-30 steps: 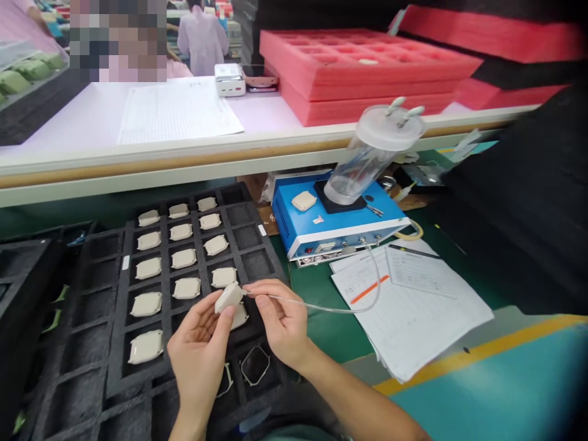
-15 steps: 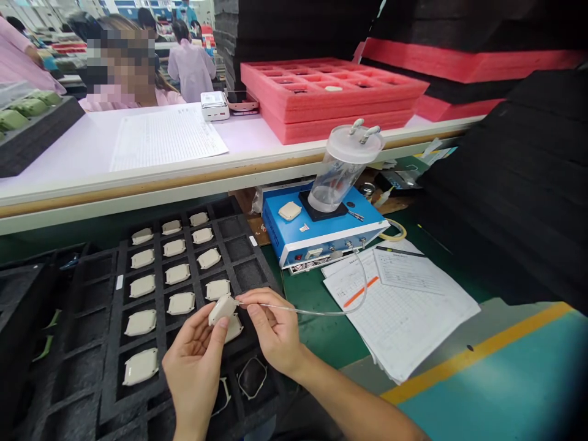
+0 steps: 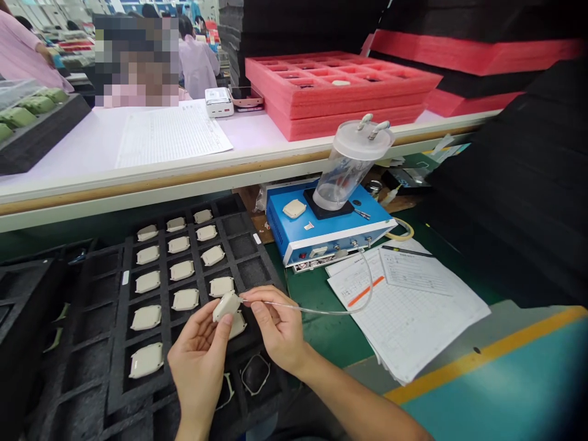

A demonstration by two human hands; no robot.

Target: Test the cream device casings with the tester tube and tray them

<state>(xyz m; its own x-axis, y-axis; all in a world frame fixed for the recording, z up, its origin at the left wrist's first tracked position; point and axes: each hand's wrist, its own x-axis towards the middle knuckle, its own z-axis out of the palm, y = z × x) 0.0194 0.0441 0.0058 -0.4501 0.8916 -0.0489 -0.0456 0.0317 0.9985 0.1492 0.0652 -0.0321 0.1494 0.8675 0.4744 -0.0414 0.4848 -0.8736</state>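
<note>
Between the thumb and fingers of my left hand (image 3: 202, 352) a cream watch case (image 3: 226, 306) is held up, tilted, above the black foam tray (image 3: 163, 343). My right hand (image 3: 278, 331) pinches the end of a clear thin tube (image 3: 316, 311), whose tip meets the side of the case. That tube loops back to the front of a blue box-shaped machine (image 3: 331, 223). Several more cream cases (image 3: 147, 360) sit in the tray's compartments. Just under my hands, another case (image 3: 237, 324) is partly hidden.
A clear cylinder (image 3: 342, 177) stands tilted on the machine, beside a loose cream case (image 3: 294, 209). Printed sheets (image 3: 408, 312) with a pen lie to the right. Red foam trays (image 3: 340, 101) rest on the shelf. Black foam stacks rise at right; people in pink sit and stand beyond.
The whole view has shifted slightly, so the scene sits a little further right. Both hands keep the same hold, with the tube tip still at the case's side.
</note>
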